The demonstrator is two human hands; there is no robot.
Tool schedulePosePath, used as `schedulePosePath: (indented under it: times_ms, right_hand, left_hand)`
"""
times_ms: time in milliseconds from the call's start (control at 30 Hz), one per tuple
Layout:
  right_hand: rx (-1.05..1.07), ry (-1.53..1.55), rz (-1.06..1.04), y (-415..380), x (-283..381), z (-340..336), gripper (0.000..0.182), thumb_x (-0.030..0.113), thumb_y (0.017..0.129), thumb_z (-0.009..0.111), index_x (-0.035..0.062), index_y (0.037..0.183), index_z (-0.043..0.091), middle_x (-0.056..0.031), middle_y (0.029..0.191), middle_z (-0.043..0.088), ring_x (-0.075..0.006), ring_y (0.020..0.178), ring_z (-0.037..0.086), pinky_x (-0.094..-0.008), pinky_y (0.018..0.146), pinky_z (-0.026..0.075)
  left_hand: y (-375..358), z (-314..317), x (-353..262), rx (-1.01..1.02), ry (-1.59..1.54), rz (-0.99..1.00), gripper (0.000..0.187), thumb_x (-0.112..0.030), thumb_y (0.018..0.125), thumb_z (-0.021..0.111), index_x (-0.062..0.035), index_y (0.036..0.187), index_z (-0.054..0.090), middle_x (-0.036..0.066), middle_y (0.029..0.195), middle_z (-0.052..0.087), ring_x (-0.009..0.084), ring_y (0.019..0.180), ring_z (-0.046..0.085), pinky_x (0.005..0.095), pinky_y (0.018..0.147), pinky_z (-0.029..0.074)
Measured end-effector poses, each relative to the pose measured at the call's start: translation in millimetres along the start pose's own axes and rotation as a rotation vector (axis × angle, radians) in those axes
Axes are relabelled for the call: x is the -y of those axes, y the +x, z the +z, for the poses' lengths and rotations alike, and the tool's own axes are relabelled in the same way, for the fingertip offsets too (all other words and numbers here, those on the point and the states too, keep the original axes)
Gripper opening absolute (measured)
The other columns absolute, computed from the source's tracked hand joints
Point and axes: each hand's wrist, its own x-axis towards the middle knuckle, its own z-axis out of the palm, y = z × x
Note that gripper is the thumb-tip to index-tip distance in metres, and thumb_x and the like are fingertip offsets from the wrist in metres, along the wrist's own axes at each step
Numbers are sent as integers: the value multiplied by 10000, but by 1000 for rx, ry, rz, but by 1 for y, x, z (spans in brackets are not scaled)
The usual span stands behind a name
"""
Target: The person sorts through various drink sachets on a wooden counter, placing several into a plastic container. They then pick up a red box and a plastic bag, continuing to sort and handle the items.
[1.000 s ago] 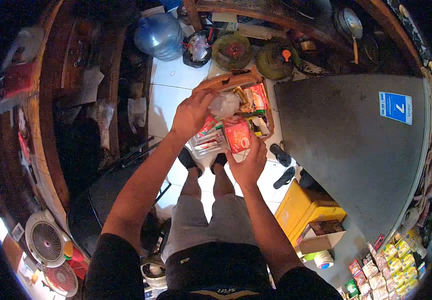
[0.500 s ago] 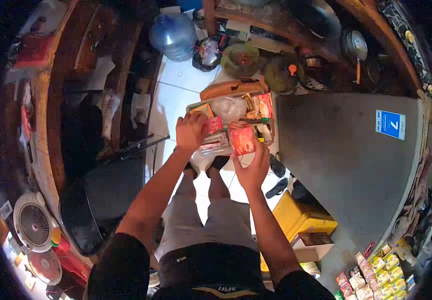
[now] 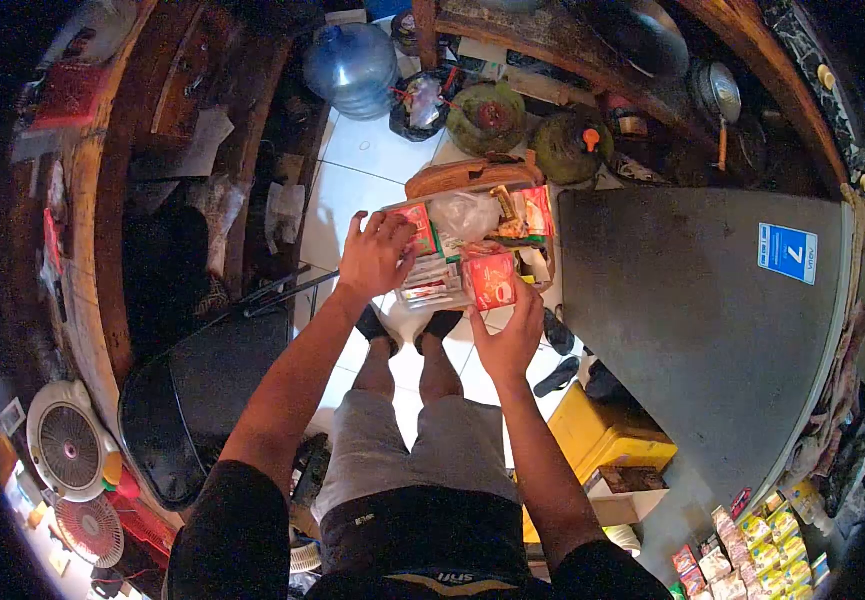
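My left hand (image 3: 376,256) is over the left side of a tray (image 3: 442,300) of sachets, its fingers apart, beside a red and green packet (image 3: 418,226). My right hand (image 3: 512,330) pinches a red packet (image 3: 493,279) with a cup picture at the tray's front right. Clear plastic (image 3: 464,215) lies in the tray's back middle, with orange and red packets (image 3: 532,212) to its right. Silvery sachets (image 3: 430,284) lie in the front left compartment.
Behind the tray stand a blue water bottle (image 3: 350,72) and two green gas cylinders (image 3: 486,118). A large grey panel (image 3: 692,320) is at the right, a yellow crate (image 3: 592,430) lower right, a black table (image 3: 222,400) left, and fans (image 3: 70,445) lower left.
My left hand has drawn slightly left and down, its fingers spreading from the red packet, which now lies further back in the tray. My right hand still holds its red packet.
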Motion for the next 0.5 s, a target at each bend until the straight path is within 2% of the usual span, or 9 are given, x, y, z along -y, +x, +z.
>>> schedulePosePath:
  times_ms: [67,100,167,300,367,400,467,500]
  right_hand:
    - [-7,-4,-12,-1,-1,1,738,273,708,778,76,1319,414,-164,1238,489,-364,1170,452,-485,946,367]
    - [-5,-19,-17,-1,-1,2,743,280,702,783,76,1314,414,-163,1240,489,-363,1169,452,-484,945,366]
    - [-6,-35,-24,0,0,2,749,287,696,788,76,1310,414,-162,1242,488,-362,1168,453,-483,945,365]
    - [-9,-23,-28,0,4,-2,787,356,682,804,91,1313,414,-178,1306,446,-372,1205,429,-508,950,354]
    - [2,-44,-22,0,5,-4,804,386,680,807,97,1319,414,-188,1339,424,-379,1225,415,-520,959,348]
    - [8,-61,-13,0,5,-4,824,412,676,806,103,1329,411,-198,1366,400,-388,1250,392,-529,978,336]
    - [16,-77,-5,-2,7,-5,844,438,672,806,109,1339,407,-207,1393,375,-397,1275,370,-539,996,324]
    - [11,-101,-17,-3,8,-7,856,451,669,804,106,1344,407,-212,1400,367,-399,1288,356,-540,1014,312]
  left_hand:
    - [-3,3,-2,-26,13,11,408,-312,756,694,-165,1122,588,14,1177,565,245,1150,486,532,1057,272]
    - [-4,5,-2,-25,13,9,408,-312,756,694,-165,1122,588,14,1177,565,245,1150,486,532,1057,272]
    - [-3,9,-3,-10,8,-41,419,-298,761,702,-163,1137,574,28,1200,544,246,1189,465,558,1107,186]
    - [-4,7,-9,-22,29,-55,446,-289,760,703,-163,1164,560,38,1217,527,250,1209,451,586,1116,151]
    - [-5,2,-12,-8,-25,-35,569,-234,709,724,-146,1233,520,61,1255,501,280,1260,415,606,1138,84]
    - [-4,-3,-14,-10,-24,-38,569,-234,709,724,-146,1233,520,61,1255,501,280,1260,415,606,1138,84]
    - [-3,-13,-18,126,-31,-49,604,-220,716,720,-152,1269,489,74,1307,462,294,1302,375,647,1121,63]
    - [-8,-14,-20,125,-31,-53,604,-220,716,720,-152,1269,489,74,1307,462,294,1302,375,647,1121,63]
